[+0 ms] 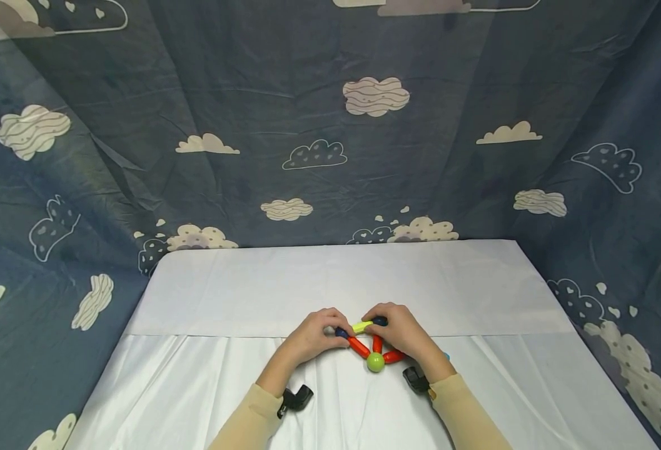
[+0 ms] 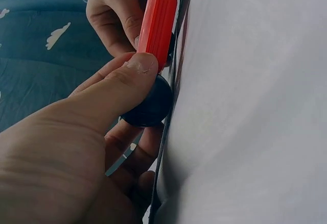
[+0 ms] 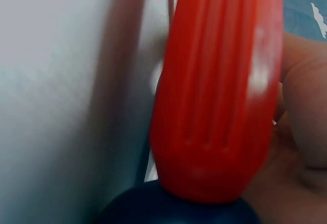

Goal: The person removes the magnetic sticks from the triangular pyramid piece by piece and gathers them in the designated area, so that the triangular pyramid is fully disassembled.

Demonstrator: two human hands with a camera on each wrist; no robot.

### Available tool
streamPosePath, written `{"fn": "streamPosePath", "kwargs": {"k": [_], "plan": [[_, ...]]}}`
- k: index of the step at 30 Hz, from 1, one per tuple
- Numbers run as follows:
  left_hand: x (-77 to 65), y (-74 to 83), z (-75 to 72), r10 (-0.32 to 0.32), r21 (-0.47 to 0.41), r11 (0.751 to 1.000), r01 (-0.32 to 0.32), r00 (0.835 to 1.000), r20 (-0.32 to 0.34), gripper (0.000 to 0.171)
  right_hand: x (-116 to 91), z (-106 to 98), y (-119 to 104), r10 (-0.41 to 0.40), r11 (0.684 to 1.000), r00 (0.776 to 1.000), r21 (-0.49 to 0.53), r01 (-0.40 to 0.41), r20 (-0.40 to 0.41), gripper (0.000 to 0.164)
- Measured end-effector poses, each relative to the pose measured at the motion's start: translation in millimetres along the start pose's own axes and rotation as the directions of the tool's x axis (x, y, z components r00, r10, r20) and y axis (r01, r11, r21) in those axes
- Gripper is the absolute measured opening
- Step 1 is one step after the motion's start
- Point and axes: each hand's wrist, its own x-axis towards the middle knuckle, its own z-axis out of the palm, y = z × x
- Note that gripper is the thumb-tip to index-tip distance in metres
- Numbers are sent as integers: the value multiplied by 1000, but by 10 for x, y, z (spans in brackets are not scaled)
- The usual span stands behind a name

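A magnetic building toy of balls and ribbed rods lies between both hands. A green ball (image 1: 375,362) joins several red rods (image 1: 359,347) at its near corner. My left hand (image 1: 312,336) pinches the dark blue ball (image 2: 156,104) at the left rod's end, its thumb at the joint. A yellow rod (image 1: 362,327) runs from near this ball toward my right hand (image 1: 402,330), whose fingers grip around another dark blue ball (image 1: 380,320). In the right wrist view a red rod (image 3: 217,81) meets a dark blue ball (image 3: 179,206), covering much of the hand.
A white cloth covers the table (image 1: 223,375). Dark blue curtains (image 1: 285,69) with cloud prints hang behind and at both sides. A bit of light blue (image 1: 447,355) peeks out beside the right wrist. Each wrist carries a black camera (image 1: 416,379).
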Motion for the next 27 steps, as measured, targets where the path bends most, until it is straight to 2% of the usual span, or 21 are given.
{"fn": "streamPosePath", "kwargs": {"k": [11, 18, 27], "plan": [[-1, 12, 9, 13, 8, 1000, -13, 1000, 11, 12, -10, 0, -11, 13, 1000, 1000, 7, -13, -7, 16], [-3, -16, 10, 14, 9, 1000, -15, 1000, 25, 12, -1, 18, -12, 59, 998, 997, -26, -60, -43, 18], [-2, -33, 16, 22, 6, 1000, -22, 999, 24, 12, 8, 31, -8, 71, 997, 996, -1, -72, -52, 20]]}}
